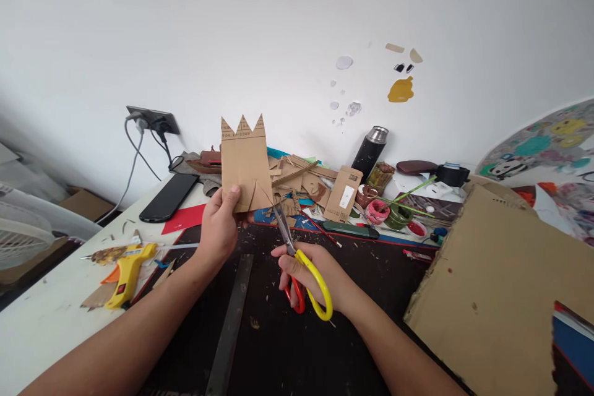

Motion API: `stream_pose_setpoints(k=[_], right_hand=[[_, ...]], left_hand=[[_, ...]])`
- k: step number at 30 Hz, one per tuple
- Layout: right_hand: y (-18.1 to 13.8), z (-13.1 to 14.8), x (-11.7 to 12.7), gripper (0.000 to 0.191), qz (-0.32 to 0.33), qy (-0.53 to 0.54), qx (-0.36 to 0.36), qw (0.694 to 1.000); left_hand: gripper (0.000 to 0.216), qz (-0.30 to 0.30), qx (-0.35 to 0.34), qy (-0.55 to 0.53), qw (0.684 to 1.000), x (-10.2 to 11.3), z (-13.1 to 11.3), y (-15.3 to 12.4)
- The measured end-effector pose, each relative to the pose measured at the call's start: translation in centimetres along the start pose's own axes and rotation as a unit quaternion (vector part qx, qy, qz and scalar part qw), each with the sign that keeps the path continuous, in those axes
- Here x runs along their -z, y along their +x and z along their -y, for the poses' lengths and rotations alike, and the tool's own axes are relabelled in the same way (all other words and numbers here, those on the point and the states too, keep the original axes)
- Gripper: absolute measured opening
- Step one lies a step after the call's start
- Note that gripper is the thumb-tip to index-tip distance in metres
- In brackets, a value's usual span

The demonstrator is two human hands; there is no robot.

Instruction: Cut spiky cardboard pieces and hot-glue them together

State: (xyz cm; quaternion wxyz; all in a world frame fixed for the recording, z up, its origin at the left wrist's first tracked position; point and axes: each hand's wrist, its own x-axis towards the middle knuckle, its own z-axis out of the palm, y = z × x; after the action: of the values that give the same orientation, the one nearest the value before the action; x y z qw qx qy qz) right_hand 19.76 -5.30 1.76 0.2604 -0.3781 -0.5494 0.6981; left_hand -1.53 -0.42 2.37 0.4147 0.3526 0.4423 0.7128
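Observation:
My left hand (221, 219) grips a piece of brown cardboard (244, 164) by its lower left edge, thumb on the front face. Zigzag points run along the top of the piece, and slits show near its bottom right. In my right hand (313, 272) is a pair of scissors (286, 235) with one yellow and one red handle loop. Its blades point up and left, with the tips at the cardboard's lower right corner. Whether the blades are around the edge or only touching it, I cannot tell. Below, a metal ruler (232, 322) lies on the dark mat (273, 346).
To the left are a yellow glue gun (127, 269), a black phone (169, 198) and red paper (184, 219). Cardboard scraps (301, 176), a green cutter (350, 229), paint pots (377, 211) and a black flask (370, 151) stand or lie behind. A large cardboard sheet (501, 297) covers the right.

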Motion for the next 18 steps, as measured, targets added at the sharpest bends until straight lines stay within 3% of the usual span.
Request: stream_pose_setpoints(k=[7, 18], right_hand=[[0.00, -0.36, -0.42, 0.072, -0.020, -0.013, -0.002, 1.000], [-0.05, -0.18, -0.73, 0.065, -0.043, -0.023, -0.008, 0.999]], left_hand=[[0.036, 0.054, 0.014, 0.067, 0.996, 0.08, -0.01, -0.59], [0.040, 0.087, 0.051, 0.121, 0.988, -0.01, -0.19, -0.83]])
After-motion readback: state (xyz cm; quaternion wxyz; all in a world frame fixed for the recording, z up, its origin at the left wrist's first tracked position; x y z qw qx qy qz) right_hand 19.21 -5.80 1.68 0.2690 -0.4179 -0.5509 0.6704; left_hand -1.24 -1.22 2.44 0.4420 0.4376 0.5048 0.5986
